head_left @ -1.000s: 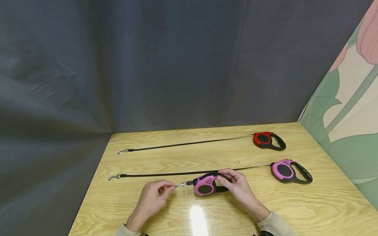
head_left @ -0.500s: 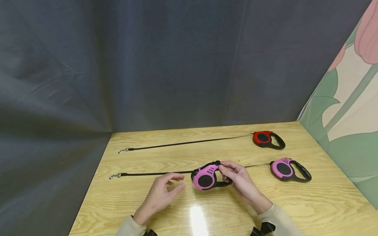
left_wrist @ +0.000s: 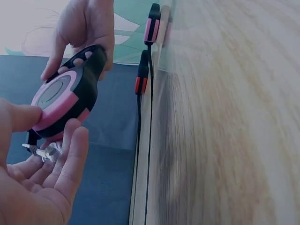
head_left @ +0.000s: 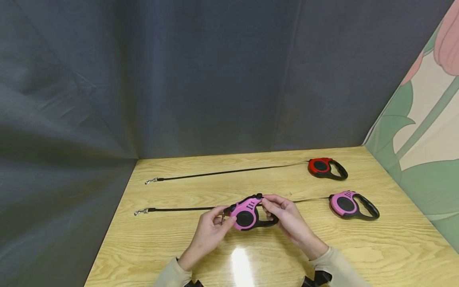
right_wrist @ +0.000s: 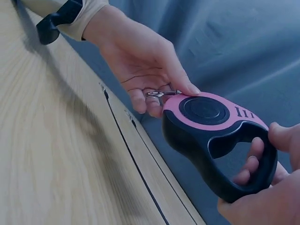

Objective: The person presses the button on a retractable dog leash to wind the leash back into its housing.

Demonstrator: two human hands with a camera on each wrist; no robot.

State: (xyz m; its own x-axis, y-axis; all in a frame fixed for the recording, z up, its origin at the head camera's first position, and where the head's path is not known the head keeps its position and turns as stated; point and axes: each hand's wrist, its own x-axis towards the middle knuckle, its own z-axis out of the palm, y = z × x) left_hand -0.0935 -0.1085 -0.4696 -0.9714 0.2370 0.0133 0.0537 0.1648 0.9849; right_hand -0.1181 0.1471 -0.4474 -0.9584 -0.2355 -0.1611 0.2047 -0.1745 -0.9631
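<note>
A pink and black retractable dog leash point(head_left: 245, 218) is held above the table between both hands. My right hand point(head_left: 287, 215) grips its black handle point(right_wrist: 225, 187), with fingers through the loop and the thumb on top. At the other end, my left hand point(head_left: 211, 229) pinches the pink casing point(right_wrist: 174, 104), thumb on the face and fingers beneath. The metal snap hook point(left_wrist: 46, 152) hangs at the leash's mouth, over the left fingers. In the head view the left hand mostly hides that hook.
Behind lies a second pink leash point(head_left: 346, 204), its black cord point(head_left: 179, 209) stretched left to a metal clip point(head_left: 141, 211). Farther back a red leash point(head_left: 320, 165) lies the same way, its clip point(head_left: 151, 181) at left. A dark curtain point(head_left: 215, 79) borders the wooden table point(head_left: 143, 247).
My left hand has let go of the hook, and the short strap has drawn in to the casing. The leash has risen slightly, and the left hand has moved right to take its front end.
</note>
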